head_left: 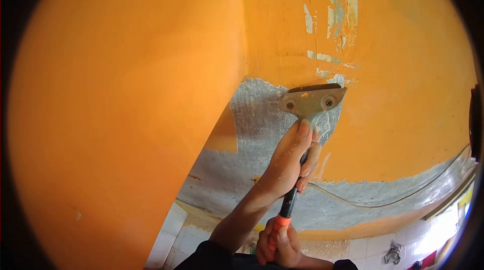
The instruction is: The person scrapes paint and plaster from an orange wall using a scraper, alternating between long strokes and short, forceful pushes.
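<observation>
A long-handled scraper (315, 103) has its wide metal head, with two screws, against the orange wall (393, 118) at the edge of a stripped grey patch (257, 113). Close below the head, my left hand (295, 161) is wrapped around the black handle (289, 202), its thumb laid along the neck. Lower down, my right hand (280, 245) grips the handle's orange end (282, 221). Pale scraped marks (343, 15) show in the paint above the blade. Dust clings to the left hand's fingers.
A plain orange wall face (116, 118) stands close on the left. One cable (373, 205) hangs along the grey strip at lower right. White tiles (365, 247) lie below, with a dark crumpled thing (393, 252) near them and bright light (446, 227) at the right edge.
</observation>
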Tool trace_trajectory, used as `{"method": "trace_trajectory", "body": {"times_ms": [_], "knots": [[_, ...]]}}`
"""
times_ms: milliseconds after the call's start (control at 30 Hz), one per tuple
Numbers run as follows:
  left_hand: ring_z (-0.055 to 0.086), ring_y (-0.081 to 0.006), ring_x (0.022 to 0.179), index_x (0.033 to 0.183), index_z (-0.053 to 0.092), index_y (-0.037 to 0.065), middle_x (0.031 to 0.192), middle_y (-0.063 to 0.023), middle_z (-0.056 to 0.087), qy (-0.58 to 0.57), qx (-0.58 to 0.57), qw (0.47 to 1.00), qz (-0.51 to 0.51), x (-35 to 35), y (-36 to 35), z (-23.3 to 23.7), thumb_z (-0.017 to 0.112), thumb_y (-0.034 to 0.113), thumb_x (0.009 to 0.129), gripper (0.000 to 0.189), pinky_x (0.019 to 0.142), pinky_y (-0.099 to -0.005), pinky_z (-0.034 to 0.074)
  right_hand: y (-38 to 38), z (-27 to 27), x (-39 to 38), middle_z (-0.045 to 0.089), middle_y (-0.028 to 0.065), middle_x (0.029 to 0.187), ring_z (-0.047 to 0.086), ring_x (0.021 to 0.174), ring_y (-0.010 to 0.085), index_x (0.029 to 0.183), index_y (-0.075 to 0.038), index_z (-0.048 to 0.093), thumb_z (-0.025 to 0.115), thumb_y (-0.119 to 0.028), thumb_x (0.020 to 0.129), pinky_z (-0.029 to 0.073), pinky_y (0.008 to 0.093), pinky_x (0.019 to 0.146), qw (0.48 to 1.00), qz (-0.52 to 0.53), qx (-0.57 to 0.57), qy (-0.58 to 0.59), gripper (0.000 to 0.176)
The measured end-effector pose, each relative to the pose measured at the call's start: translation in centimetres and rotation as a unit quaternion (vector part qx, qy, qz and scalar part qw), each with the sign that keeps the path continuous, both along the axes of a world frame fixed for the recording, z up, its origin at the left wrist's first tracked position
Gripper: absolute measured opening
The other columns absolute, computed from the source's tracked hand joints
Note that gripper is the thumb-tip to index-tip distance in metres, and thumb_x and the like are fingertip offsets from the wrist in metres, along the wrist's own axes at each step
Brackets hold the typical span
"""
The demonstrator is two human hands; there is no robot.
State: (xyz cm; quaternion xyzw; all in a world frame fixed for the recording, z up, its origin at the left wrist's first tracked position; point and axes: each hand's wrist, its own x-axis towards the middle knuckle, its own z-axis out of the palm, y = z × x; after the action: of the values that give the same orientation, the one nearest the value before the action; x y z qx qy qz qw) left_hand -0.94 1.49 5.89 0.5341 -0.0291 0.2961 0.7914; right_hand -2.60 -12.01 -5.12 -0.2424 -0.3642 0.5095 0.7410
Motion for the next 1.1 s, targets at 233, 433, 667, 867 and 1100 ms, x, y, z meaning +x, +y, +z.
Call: {"method": "trace_trajectory", "body": {"times_ms": [233, 433, 667, 867, 1100], "knots": [[0.028, -0.0061, 0.028, 0.096, 0.043, 0.008, 0.047, 0.0032, 0.033, -0.022, -0.002, 0.999, -0.027, -0.3, 0.4, -0.2, 0.028, 0.047, 0.1, 0.042, 0.027, -0.0203, 0.026, 0.4, -0.9, 0.0, 0.041, 0.0062, 0.059, 0.041, 0.045, 0.0127, 0.099, -0.004, 0.035, 0.029, -0.034, 0.101, 0.041, 0.0262, 0.045, 0.998, 0.041, 0.014, -0.05, 0.031], [0.028, -0.0062, 0.028, 0.098, 0.043, 0.008, 0.047, 0.0035, 0.033, -0.02, 0.015, 1.0, -0.007, -0.4, 0.3, -1.9, 0.026, 0.046, 0.1, 0.042, 0.027, -0.02, 0.026, 0.3, -1.4, 0.2, 0.041, 0.0092, 0.055, 0.04, 0.041, 0.0155, 0.104, -0.004, 0.035, 0.034, -0.046, 0.098, 0.04, 0.0287, 0.042, 0.998, 0.027, -0.031, -0.056, 0.042], [0.028, -0.0071, 0.027, 0.096, 0.042, 0.008, 0.046, 0.0029, 0.032, -0.036, 0.017, 0.999, -0.002, 0.0, 0.8, -1.6, 0.028, 0.047, 0.1, 0.041, 0.027, -0.0204, 0.027, 0.1, -1.2, 0.4, 0.042, 0.0089, 0.057, 0.039, 0.042, 0.0145, 0.103, -0.005, 0.035, 0.036, -0.045, 0.098, 0.041, 0.029, 0.043, 0.998, 0.043, -0.021, -0.045, 0.04], [0.028, -0.0066, 0.028, 0.095, 0.042, 0.009, 0.047, 0.0028, 0.032, -0.034, -0.007, 0.999, -0.026, -0.1, 0.5, 0.3, 0.029, 0.048, 0.099, 0.041, 0.027, -0.0203, 0.027, 0.1, 1.4, -0.1, 0.036, 0.0022, 0.051, 0.033, 0.036, 0.0125, 0.091, -0.009, 0.038, 0.03, -0.037, 0.101, 0.033, 0.0254, 0.035, 0.998, 0.002, -0.019, -0.052, 0.031], [0.027, -0.0065, 0.028, 0.095, 0.042, 0.009, 0.047, 0.0036, 0.031, -0.027, -0.033, 0.998, -0.052, -0.4, 0.2, 0.4, 0.031, 0.05, 0.098, 0.043, 0.027, -0.0197, 0.026, 0.3, 0.9, -0.7, 0.036, 0.0024, 0.052, 0.035, 0.038, 0.0124, 0.091, -0.008, 0.038, 0.032, -0.037, 0.1, 0.035, 0.0258, 0.037, 0.998, -0.01, -0.031, -0.048, 0.032]]}}
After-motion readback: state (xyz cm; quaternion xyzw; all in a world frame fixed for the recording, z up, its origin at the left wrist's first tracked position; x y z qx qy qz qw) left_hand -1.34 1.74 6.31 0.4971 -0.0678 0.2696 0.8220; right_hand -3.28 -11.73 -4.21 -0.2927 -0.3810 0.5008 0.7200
